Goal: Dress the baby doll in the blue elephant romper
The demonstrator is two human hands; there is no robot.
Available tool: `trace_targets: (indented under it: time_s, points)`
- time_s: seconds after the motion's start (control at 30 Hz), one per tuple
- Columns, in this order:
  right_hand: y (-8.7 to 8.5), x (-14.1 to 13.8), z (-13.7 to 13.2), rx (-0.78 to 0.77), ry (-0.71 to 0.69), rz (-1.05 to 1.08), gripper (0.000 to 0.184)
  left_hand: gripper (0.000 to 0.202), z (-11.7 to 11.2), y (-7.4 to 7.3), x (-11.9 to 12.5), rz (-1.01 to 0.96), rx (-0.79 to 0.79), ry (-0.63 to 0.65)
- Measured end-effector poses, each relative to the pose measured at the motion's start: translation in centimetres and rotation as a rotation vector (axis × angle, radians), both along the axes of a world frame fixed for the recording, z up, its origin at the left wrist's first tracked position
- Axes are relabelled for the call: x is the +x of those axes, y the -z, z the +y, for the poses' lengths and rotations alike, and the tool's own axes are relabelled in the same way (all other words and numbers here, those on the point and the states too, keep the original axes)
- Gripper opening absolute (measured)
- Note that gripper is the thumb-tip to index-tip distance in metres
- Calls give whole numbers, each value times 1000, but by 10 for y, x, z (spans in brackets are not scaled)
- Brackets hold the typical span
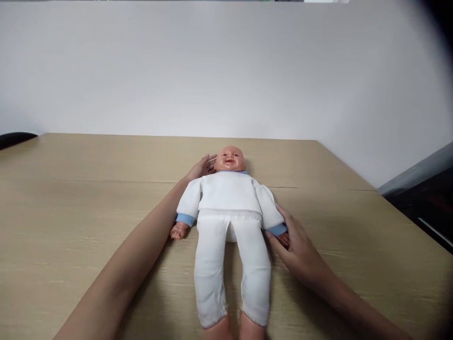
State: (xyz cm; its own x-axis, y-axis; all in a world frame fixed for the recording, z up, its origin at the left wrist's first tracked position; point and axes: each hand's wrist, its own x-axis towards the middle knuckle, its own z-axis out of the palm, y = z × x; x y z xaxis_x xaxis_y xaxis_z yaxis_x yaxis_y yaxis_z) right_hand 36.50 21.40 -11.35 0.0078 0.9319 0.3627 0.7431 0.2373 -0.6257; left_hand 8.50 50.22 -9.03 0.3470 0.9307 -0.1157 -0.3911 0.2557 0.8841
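Observation:
A baby doll point(230, 191) in a white top and white trousers lies on its back, head away from me and legs toward me. Blue cuffs edge its sleeves. My left hand point(204, 166) is beside the doll's head at the left, its fingers stretched out and the tips partly hidden behind the head. At the right, my right hand point(295, 243) is wrapped round the doll's forearm near the blue cuff, with the thumb on the inner side and the fingers on the outer side. The doll's feet are cut off by the bottom of the view.
The doll rests on a light wooden table point(106, 203) with a seam across it. A pale wall point(212, 71) stands behind the table. Dark objects are at the right point(428, 203) and left point(17, 138) edges; I cannot make out what they are.

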Motion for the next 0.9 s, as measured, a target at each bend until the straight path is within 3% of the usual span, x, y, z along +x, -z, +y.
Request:
trace_targets:
  time_s: [0.2,0.37,0.47,0.57,0.67,0.77,0.8,0.83,0.9]
  points:
    - [2,0,4,44,-9,15,67,44,-40,-10,-24,-42,-5,-94]
    - [7,-1,6,85,46,154,77,43,-91,-15,-45,36,64,-111]
    - [8,2,8,16,131,369,86,38,-122,-13,-56,125,105,-234]
    - [-4,4,-1,-49,220,481,91,34,-146,-18,-68,175,72,-355]
    - [-28,-2,-42,22,300,479,80,24,-174,-34,-81,243,-15,-475]
    - [-36,-13,-113,307,380,418,64,18,-235,-46,-83,351,-42,-663]
    - [-30,-16,-139,423,437,368,63,19,-265,-44,-79,390,23,-742]
    - [-19,-17,-165,528,470,310,61,23,-300,-38,-72,488,201,-804]
    - [17,-15,-213,824,454,118,62,23,-375,-13,-53,600,490,-957]
